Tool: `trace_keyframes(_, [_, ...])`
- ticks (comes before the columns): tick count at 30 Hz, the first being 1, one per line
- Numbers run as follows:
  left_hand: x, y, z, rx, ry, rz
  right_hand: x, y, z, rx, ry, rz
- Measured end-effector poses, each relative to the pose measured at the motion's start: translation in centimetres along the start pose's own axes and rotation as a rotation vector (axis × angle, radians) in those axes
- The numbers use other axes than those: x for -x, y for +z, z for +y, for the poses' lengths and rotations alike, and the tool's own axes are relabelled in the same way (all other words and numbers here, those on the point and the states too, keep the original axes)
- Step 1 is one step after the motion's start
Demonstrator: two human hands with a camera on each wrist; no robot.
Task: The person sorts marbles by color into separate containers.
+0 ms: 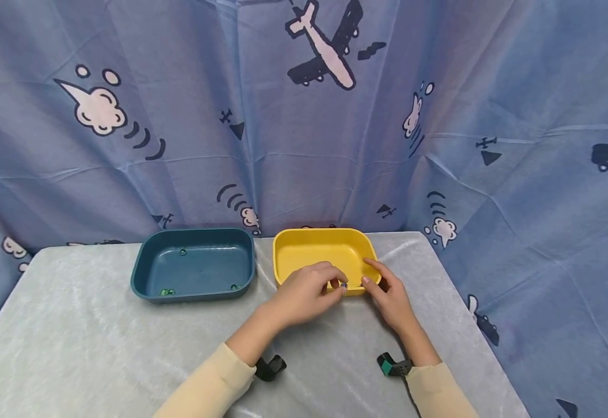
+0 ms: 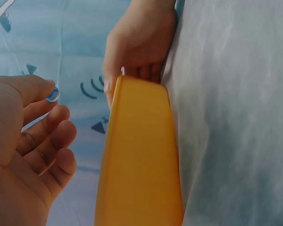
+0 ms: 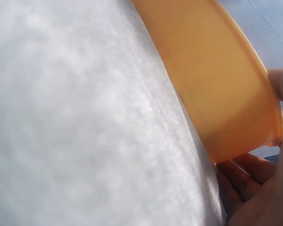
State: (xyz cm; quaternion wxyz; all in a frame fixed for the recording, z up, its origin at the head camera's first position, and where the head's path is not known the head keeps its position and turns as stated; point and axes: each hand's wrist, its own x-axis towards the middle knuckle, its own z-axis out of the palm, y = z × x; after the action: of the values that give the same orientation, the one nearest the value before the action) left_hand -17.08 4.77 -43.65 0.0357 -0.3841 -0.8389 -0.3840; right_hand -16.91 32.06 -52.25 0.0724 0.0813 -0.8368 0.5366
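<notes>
Between thumb and forefinger my left hand (image 1: 310,292) pinches a small clear-and-blue glass marble (image 2: 53,94), held over the near rim of the yellow tub (image 1: 324,244). The other fingers of that hand are loosely bent in the left wrist view. My right hand (image 1: 394,299) grips the tub's near right corner, thumb at the rim and fingers around the outer wall (image 3: 226,84). To the left stands a dark teal tub (image 1: 204,267) with several green marbles (image 1: 165,292) on its floor, some by the near wall and one toward the back.
Both tubs stand side by side at the back of a table (image 1: 100,348) covered in pale velvety cloth. Directly behind hangs a blue curtain (image 1: 189,104) printed with planes and clouds. Black wrist straps (image 1: 270,368) sit at both cuffs.
</notes>
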Motion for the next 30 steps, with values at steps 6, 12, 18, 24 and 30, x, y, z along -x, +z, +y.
trace_keyframes(6, [-0.4,-0.7,-1.2,0.009,-0.069,0.012,0.1,-0.1,0.0,0.016,0.011,-0.001])
trace_keyframes(12, [-0.6,-1.3,-2.3,0.011,-0.111,0.009,0.2,-0.2,0.0,0.029,0.025,-0.001])
trace_keyframes(18, [-0.8,-1.9,-3.5,0.025,-0.175,-0.012,0.3,-0.2,0.0,0.017,0.019,-0.001])
trace_keyframes(24, [-0.7,-2.2,-4.4,0.033,-0.199,-0.001,0.3,-0.1,-0.1,0.006,0.022,-0.004])
trace_keyframes(30, [-0.9,-2.4,-4.9,0.034,-0.200,0.009,0.2,-0.1,-0.3,0.017,0.020,-0.002])
